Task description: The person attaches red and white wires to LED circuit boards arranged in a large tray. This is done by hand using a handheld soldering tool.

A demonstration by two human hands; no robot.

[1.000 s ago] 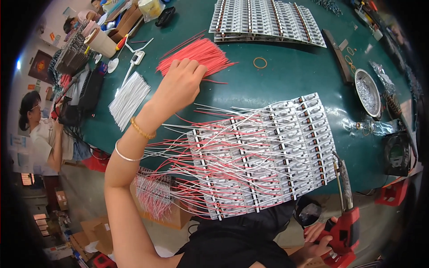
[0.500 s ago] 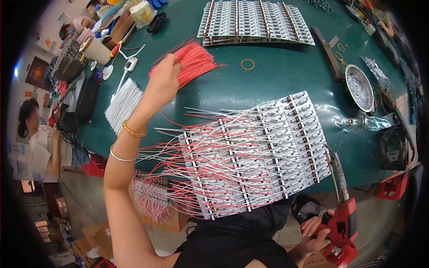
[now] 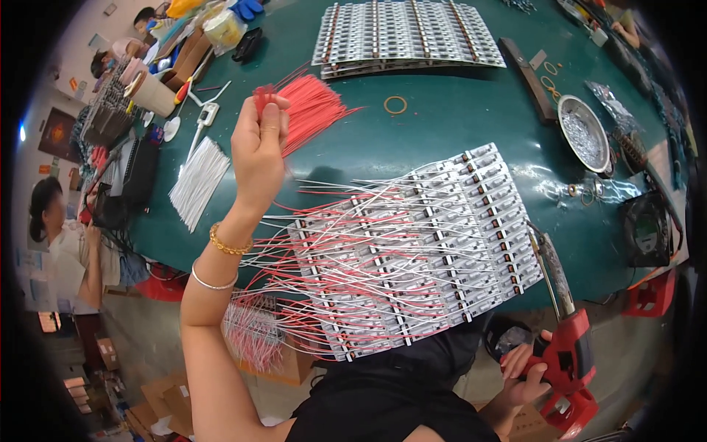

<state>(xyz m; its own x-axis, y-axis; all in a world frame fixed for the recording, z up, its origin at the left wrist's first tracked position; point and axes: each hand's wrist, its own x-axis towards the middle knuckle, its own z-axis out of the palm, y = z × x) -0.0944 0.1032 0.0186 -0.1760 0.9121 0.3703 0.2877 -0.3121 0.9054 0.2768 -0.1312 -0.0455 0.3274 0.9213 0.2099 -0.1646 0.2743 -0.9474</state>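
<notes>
My left hand [image 3: 258, 144] is raised at the left edge of a pile of red wires [image 3: 313, 107]. Its fingers are closed, and red wire shows at their tips; how many strands cannot be made out. Low on the right, my right hand [image 3: 524, 370] grips a red and black soldering gun [image 3: 571, 353], whose metal tip points up along the panel's right edge. Between my hands lies a tilted panel of small white circuit boards [image 3: 479, 221]. Red and white wires [image 3: 287, 254] fan out from it to the left, over the near table edge.
A bundle of white wires [image 3: 199, 184] lies left of my forearm. Stacked board panels [image 3: 409, 37] lie at the back. To the right are a metal bowl [image 3: 584, 132], a dark bar [image 3: 526, 81] and a black fan-like box [image 3: 646, 232]. Another person [image 3: 70, 243] sits at left.
My left hand has turned so the thumb shows and has shifted slightly down from the red pile, red wire at its fingertips. The soldering gun stays in my right hand, nearly unmoved.
</notes>
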